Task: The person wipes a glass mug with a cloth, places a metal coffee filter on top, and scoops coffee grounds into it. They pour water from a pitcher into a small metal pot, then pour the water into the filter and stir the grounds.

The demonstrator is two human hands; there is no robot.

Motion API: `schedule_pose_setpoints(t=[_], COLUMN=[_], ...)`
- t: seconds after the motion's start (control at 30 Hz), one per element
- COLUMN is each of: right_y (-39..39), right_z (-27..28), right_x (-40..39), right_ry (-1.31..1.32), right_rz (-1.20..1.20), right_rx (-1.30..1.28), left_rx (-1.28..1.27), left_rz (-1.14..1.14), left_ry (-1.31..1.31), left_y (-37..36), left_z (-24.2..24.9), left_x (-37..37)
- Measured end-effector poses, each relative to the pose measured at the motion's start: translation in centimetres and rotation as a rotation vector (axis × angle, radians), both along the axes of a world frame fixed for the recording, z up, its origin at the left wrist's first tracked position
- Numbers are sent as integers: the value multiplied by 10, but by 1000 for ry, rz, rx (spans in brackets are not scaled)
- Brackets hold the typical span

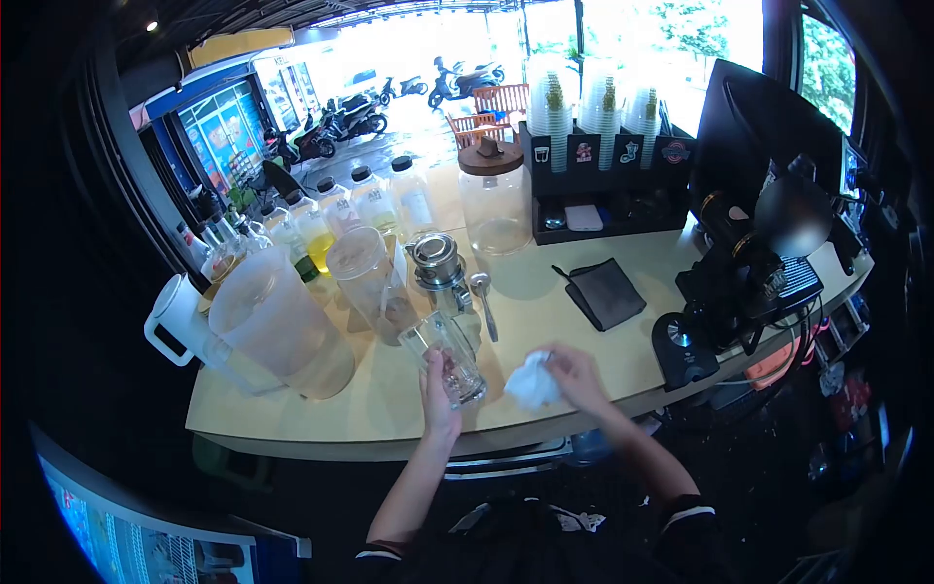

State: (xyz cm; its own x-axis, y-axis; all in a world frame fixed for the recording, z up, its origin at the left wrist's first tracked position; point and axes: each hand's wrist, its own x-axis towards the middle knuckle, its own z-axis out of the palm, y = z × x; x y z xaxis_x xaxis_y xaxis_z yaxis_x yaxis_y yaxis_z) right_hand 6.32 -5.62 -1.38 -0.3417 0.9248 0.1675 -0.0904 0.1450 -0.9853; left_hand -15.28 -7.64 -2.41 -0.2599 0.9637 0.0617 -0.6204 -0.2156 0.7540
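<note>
A clear glass mug (453,352) is tilted over the front part of the counter, and my left hand (441,397) is wrapped around it. To its right, my right hand (576,376) pinches a crumpled white tissue (531,383), apart from the mug. Just beyond the mug stand a metal drip coffee filter (437,261) and a long-handled spoon (488,308) lying on the wood. A clear plastic pitcher (365,273) is close behind the mug on the left.
A big frosted jug (277,326) and a white pitcher (180,316) occupy the counter's left. Several capped bottles (411,195) line the back, beside a wooden-lidded jar (496,209). A folded dark cloth (605,294) lies right of centre. Black coffee equipment (686,350) stands at the right edge.
</note>
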Motion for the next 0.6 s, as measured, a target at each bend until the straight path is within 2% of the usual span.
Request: schedule_pose_setpoints(t=[0.07,0.1,0.13,0.2,0.33,0.43,0.5,0.6], right_y=[33,57,84,129,136,119,112,107], right_z=[7,-4,-20,-45,-35,-29,-26,-21], right_x=[14,24,35,52,51,43,45,46], right_ry=[-61,-84,-106,-124,-52,-152,-426,-372], right_rz=[-183,-224,-264,-368,-533,-586,-572,-556], right_rx=[-116,-86,-54,192,258,405,648,647], left_rx=[-24,-11,4,72,151,152,145,142], left_rz=[-4,18,40,74,137,263,320,441], left_ry=[70,118,167,242,504,616,649,689], left_y=[-2,-3,-3,0,6,17,24,31], left_z=[3,7,9,10,7,-4,-9,-13], left_x=[-4,-2,0,6,23,42,56,79])
